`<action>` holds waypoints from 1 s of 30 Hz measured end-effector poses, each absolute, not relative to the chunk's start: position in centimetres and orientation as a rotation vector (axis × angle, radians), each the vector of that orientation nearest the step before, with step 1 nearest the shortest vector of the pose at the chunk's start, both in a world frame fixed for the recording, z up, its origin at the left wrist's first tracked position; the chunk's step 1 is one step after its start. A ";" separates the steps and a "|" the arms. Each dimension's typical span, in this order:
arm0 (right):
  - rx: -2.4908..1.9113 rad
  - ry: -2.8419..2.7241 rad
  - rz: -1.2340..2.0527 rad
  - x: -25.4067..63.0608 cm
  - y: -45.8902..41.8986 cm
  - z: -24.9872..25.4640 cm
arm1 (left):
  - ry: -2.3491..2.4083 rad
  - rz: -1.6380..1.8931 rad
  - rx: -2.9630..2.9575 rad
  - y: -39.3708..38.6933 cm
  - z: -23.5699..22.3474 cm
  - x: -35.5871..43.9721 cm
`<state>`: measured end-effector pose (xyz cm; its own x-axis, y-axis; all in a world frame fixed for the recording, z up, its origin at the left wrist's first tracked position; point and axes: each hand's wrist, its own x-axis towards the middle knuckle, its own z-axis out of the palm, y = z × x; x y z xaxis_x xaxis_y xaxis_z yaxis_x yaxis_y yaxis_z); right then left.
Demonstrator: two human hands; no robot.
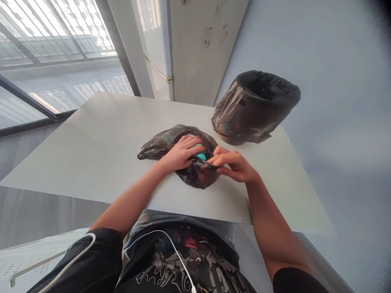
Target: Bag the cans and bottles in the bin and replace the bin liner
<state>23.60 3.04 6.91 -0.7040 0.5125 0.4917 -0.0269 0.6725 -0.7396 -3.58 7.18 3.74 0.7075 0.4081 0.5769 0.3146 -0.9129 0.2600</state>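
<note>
Progress: bin already lined; black bag on the worktop open and untied, turquoise item showing inside | Hands: my left hand lies over the bag's mouth, can't tell if it grips; my right hand pinches the rim | Position: bag beneath my left, its edge in my right

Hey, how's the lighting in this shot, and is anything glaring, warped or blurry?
Head view: window nearly blown out at upper left; bag and bin carry shiny glints; table looks skewed, likely from a wide lens; top-right corner fades into dark blur; left hand and right hand look fairly sharp.
</note>
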 end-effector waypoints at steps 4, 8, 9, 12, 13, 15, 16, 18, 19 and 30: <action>-0.402 -2.281 1.018 23.4 2.9 7.1 | 0.702 1.074 2.733 7.3 3.4 -4.0; -0.779 -2.158 0.768 23.2 3.3 6.6 | 0.738 1.129 2.606 7.4 4.0 -4.2; -0.902 -2.114 0.683 23.2 3.5 6.3 | 0.709 1.139 2.565 7.3 4.3 -4.2; -1.207 -2.083 0.454 23.1 4.2 5.3 | 0.605 1.161 2.448 7.3 5.1 -4.2; -1.281 -2.099 0.400 23.1 4.4 5.0 | 0.582 1.168 2.409 7.2 5.3 -4.2; -1.395 -2.129 0.335 23.1 4.7 4.5 | 0.558 1.180 2.323 7.2 5.5 -4.2; -1.436 -2.137 0.327 23.2 4.8 4.4 | 0.548 1.187 2.276 7.2 5.5 -4.3; -1.494 -2.134 0.351 23.3 5.0 4.2 | 0.517 1.203 2.174 7.3 5.5 -4.5; -1.514 -2.126 0.373 23.3 5.0 4.1 | 0.487 1.214 2.110 7.4 5.5 -4.7; -1.569 -2.097 0.457 23.6 4.9 4.2 | 0.750 2.080 1.577 12.9 12.4 -13.6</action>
<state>23.55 4.95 4.19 -0.2290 0.9575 0.1753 0.7977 0.2878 -0.5300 -13.63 12.94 12.45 -0.2664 0.6228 0.7357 -0.0099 -0.7650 0.6440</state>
